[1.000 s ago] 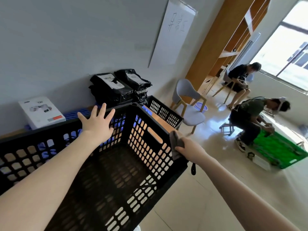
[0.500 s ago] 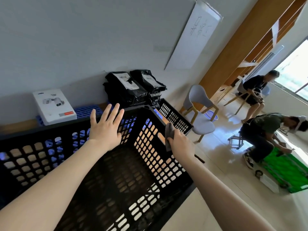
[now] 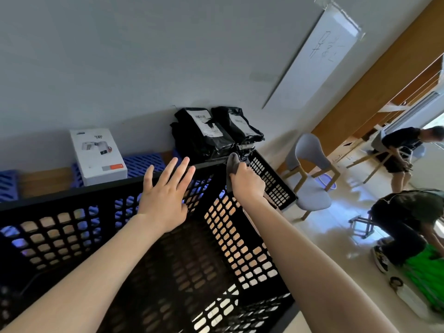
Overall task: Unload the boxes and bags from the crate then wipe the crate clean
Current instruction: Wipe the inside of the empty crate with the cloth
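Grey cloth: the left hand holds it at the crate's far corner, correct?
No. The head view shows the right hand gripping the grey cloth at the far corner of the crate; the left hand is open, fingers spread by the far wall.

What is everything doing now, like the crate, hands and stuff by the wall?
Crate: upright, empty.
Left hand: open, fingers spread, by the far rim.
Right hand: grips the cloth.
Cloth: bunched, at the crate's far corner.
Bags: stacked outside the crate.
Box: lying flat outside the crate.
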